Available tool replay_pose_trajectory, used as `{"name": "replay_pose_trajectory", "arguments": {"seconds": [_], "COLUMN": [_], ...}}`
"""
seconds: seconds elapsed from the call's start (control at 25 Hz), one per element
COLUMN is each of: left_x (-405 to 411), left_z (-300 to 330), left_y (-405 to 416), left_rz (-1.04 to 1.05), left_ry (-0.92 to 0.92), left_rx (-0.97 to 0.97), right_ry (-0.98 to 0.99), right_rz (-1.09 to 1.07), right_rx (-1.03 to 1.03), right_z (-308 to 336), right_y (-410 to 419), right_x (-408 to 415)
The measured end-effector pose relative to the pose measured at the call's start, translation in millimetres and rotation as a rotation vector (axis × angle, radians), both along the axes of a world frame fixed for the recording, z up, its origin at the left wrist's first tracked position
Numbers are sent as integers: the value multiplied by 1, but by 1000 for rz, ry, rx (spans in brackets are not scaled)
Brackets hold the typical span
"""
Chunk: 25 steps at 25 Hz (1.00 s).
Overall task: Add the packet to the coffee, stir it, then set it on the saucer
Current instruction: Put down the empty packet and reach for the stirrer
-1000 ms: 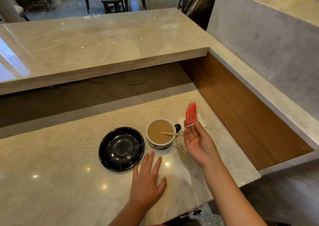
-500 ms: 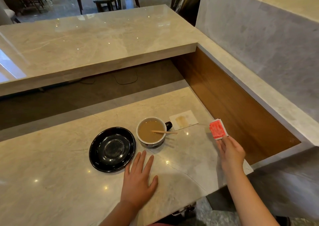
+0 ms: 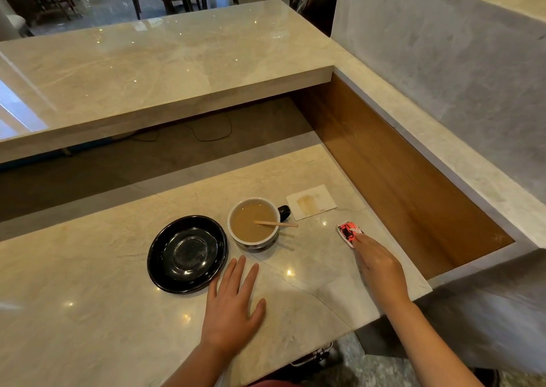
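Observation:
A white cup of milky coffee (image 3: 249,224) with a dark handle stands on the marble counter (image 3: 88,298). A wooden stir stick (image 3: 276,224) leans in it, pointing right. An empty black saucer (image 3: 186,253) lies just left of the cup. The red packet (image 3: 348,231) is down at the counter surface to the right of the cup, with the fingertips of my right hand (image 3: 381,268) still on its near end. My left hand (image 3: 233,307) rests flat on the counter in front of the cup and saucer, fingers spread, holding nothing.
A stained white paper napkin (image 3: 311,202) lies behind and to the right of the cup. A raised marble bar top (image 3: 147,70) runs across the back, and a wood-lined side wall (image 3: 399,179) borders the right. The counter's front edge (image 3: 325,342) is near my arms.
My right hand carried the red packet from above the cup out to the right and lowered it to the counter. The left hand, cup and saucer stayed put.

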<state>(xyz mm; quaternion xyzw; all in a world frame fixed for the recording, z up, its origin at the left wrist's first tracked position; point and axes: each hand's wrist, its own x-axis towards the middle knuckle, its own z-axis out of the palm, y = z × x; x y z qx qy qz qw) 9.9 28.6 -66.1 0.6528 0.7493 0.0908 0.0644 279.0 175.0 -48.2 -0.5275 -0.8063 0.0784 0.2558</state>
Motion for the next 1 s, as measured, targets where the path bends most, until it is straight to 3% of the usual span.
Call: {"name": "replay_pose_trajectory", "arguments": {"seconds": [0.44, 0.72, 0.92, 1.0], "left_x": [-1, 0, 0, 0], "left_z": [-1, 1, -1, -1], "left_y": [-1, -2, -1, -1], "left_rz": [-12, -16, -2, -4], "left_ry": [-26, -48, -44, -50], "left_rx": [24, 35, 11, 14], "right_ry": [-129, -50, -157, -86], "right_rz": [-3, 89, 235, 263], "right_rx": [-28, 175, -113, -136], "right_z": [13, 60, 70, 66], "right_y": [-5, -10, -9, -5], "right_x": [-9, -59, -105, -113]}}
